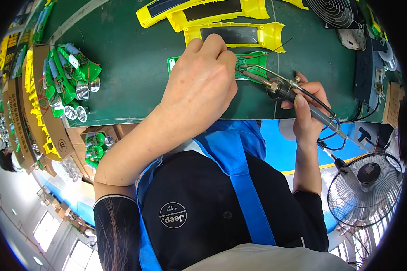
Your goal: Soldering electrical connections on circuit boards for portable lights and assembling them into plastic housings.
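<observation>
My right hand [308, 108] grips a soldering iron [322, 117] by its grey handle, with a thin metal feed tube [262, 68] running alongside to the tip. The tip meets a small circuit board [241, 76] in a green plastic shell [257, 60] lying on the bench. Over the shell's middle sits my left hand [203, 83], fingers curled down and closed; whatever they pinch is hidden beneath. Thin red and black wires [276, 49] stick out to the right of my left fingers. Just beyond lies a yellow shell half [273, 38] with a dark panel.
More yellow shells [253, 10] lie at the far edge of the green bench [126, 54]. Green lamp assemblies with silver reflectors [82, 90] are piled at left, beside a cardboard box [43, 99]. At right stand a blue-grey control box [366, 81], a small fan [332, 11] and a larger fan [368, 189].
</observation>
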A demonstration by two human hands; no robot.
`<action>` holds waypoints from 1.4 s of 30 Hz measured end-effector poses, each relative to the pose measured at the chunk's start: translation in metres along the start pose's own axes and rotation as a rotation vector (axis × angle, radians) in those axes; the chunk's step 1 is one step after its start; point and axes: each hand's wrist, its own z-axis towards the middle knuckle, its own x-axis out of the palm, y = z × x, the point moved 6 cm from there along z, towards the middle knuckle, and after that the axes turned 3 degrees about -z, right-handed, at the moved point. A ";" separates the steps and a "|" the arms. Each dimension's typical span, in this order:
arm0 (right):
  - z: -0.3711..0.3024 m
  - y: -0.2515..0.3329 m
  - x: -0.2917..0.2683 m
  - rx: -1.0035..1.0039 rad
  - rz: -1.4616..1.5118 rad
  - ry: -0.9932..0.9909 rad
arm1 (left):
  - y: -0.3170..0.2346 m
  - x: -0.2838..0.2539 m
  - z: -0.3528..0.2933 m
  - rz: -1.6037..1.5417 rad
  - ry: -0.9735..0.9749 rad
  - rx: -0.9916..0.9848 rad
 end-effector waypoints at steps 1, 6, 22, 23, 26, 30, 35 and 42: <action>0.000 0.001 0.001 0.002 -0.010 0.007 | 0.000 0.000 0.001 -0.001 0.018 -0.039; 0.000 0.004 0.002 -0.054 -0.031 0.023 | -0.001 0.000 0.004 0.030 0.056 -0.060; -0.006 -0.003 -0.011 0.007 0.222 -0.163 | -0.001 0.000 0.005 0.050 0.078 -0.024; -0.006 -0.001 -0.013 0.004 0.218 -0.167 | -0.001 0.000 0.005 0.048 0.081 -0.024; -0.002 0.007 -0.018 -0.097 0.177 -0.182 | 0.000 -0.002 0.005 0.038 0.087 -0.030; 0.000 0.010 -0.022 -0.165 0.177 -0.194 | 0.000 -0.006 0.005 0.018 0.084 -0.023; 0.000 0.024 -0.026 -0.326 0.154 -0.268 | 0.015 -0.019 0.011 -0.187 0.136 -0.058; 0.039 0.026 -0.005 -0.510 -0.022 -0.212 | 0.000 0.009 0.044 -0.314 -0.023 0.072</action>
